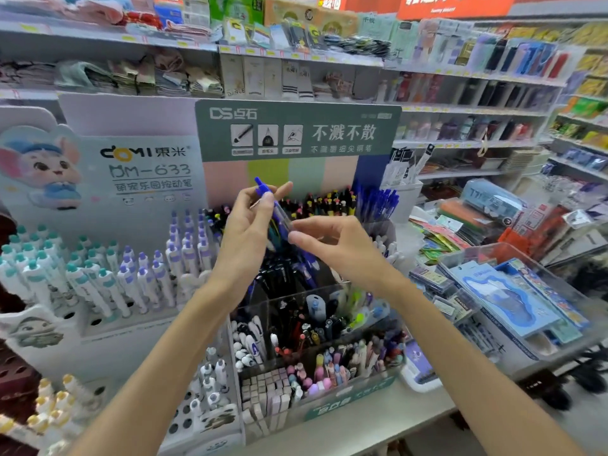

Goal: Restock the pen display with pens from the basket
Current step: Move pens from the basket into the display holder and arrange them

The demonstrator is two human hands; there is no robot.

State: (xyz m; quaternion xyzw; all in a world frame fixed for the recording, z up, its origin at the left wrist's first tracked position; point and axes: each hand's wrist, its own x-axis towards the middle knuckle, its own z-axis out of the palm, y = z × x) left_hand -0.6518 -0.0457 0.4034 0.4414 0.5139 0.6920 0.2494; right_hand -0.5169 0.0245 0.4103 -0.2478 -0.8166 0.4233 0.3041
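Head view | left hand pinches blue pen by its upper end, tilted | right hand grips the pen's lower end | pen held just above the tiered pen display, in front of its blue pens

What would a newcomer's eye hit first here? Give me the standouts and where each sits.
Dead centre, the left hand and the right hand together hold a blue pen slantwise, its cap end up, in front of the grey-green header card of the pen display. To the left, rows of white pens with teal and purple caps stand under a cartoon mouse sign. At lower centre sits a clear bin crowded with mixed pens.
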